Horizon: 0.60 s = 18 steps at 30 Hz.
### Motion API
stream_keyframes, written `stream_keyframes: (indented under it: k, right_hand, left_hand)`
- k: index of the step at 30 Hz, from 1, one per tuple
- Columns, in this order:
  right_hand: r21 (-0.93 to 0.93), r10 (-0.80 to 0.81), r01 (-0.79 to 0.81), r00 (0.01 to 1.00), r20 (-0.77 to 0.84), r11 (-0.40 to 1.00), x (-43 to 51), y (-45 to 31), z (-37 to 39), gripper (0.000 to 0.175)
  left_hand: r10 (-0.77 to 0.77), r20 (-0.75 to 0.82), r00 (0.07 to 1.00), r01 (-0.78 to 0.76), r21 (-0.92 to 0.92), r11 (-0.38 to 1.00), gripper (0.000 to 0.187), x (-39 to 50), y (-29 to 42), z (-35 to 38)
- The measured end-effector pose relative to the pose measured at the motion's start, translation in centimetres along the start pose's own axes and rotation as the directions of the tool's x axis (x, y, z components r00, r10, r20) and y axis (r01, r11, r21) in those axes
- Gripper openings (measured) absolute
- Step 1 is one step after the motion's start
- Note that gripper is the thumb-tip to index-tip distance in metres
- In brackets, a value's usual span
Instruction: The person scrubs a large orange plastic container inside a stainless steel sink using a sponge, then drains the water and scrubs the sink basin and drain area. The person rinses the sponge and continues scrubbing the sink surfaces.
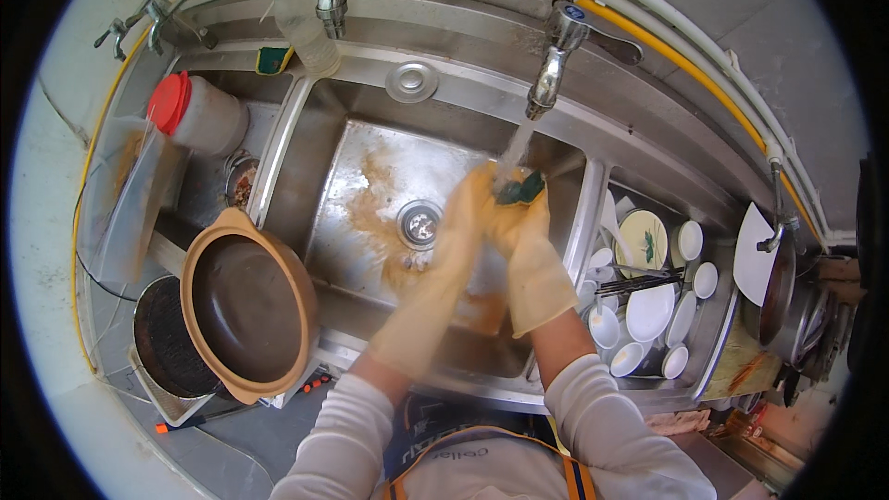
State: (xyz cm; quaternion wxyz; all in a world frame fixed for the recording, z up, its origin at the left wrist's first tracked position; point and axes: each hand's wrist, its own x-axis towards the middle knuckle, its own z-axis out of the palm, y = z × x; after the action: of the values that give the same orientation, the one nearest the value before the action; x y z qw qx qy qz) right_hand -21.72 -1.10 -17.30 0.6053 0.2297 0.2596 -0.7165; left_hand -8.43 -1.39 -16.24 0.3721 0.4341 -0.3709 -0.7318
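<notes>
Water runs from the chrome tap (549, 80) onto my two hands, which wear long yellow rubber gloves. Between them is a dark green scouring sponge (522, 189) with a yellowish edge. My right hand (519, 219) grips it from below and the right. My left hand (476, 187), blurred, presses against its left side; those fingers are partly hidden. Both hands are above the middle steel sink basin (333, 222), toward its back right. Brown residue streaks the basin floor around the drain (419, 225).
A brown clay pot (250, 305) rests at the basin's front left, beside a dark pan (173, 333). The left basin holds a red-lidded tub (208, 114). Dishes (649, 312) and chopsticks (639, 282) crowd the right basin. A plastic bottle (305, 31) and another sponge (273, 60) sit on the back ledge.
</notes>
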Motion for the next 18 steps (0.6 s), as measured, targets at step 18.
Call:
stream_keyframes:
  k: [18]
  right_hand:
    - [-0.496,-0.281,0.053,0.77,0.572,-0.867,6.5,10.3,-5.7,0.075]
  left_hand:
    - [0.306,0.218,0.927,-0.245,0.968,0.054,0.037,-20.1,10.2,-13.4]
